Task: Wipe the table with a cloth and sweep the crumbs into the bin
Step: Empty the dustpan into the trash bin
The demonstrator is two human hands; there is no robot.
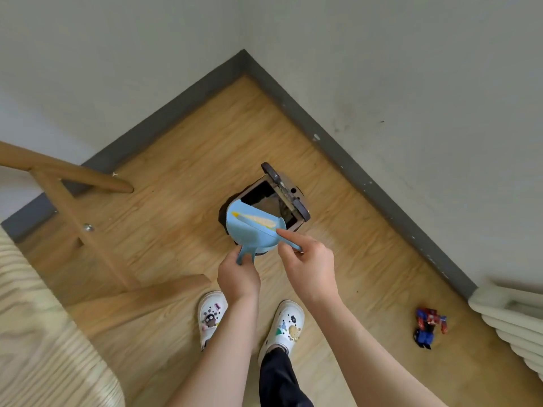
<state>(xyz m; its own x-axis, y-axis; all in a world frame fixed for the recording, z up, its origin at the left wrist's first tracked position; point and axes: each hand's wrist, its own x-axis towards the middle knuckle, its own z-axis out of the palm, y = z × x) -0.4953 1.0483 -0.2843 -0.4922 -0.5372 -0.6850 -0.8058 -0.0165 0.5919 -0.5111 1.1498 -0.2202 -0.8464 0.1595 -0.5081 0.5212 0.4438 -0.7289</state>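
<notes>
A light blue dustpan (249,233) hangs tilted over the open bin (258,192), which stands on the wood floor near the corner with its lid (286,192) flipped up. My left hand (238,274) grips the dustpan's handle from below. My right hand (305,259) holds the blue handle of a small brush (258,221), forefinger stretched along it; its pale yellow bristles lie inside the pan. No cloth is in view.
The light wooden table's edge (44,333) fills the lower left, with its legs and crossbar (88,177) beside me. A red and blue toy robot (429,327) lies on the floor at right, near a white radiator (514,321). Grey skirting lines both walls.
</notes>
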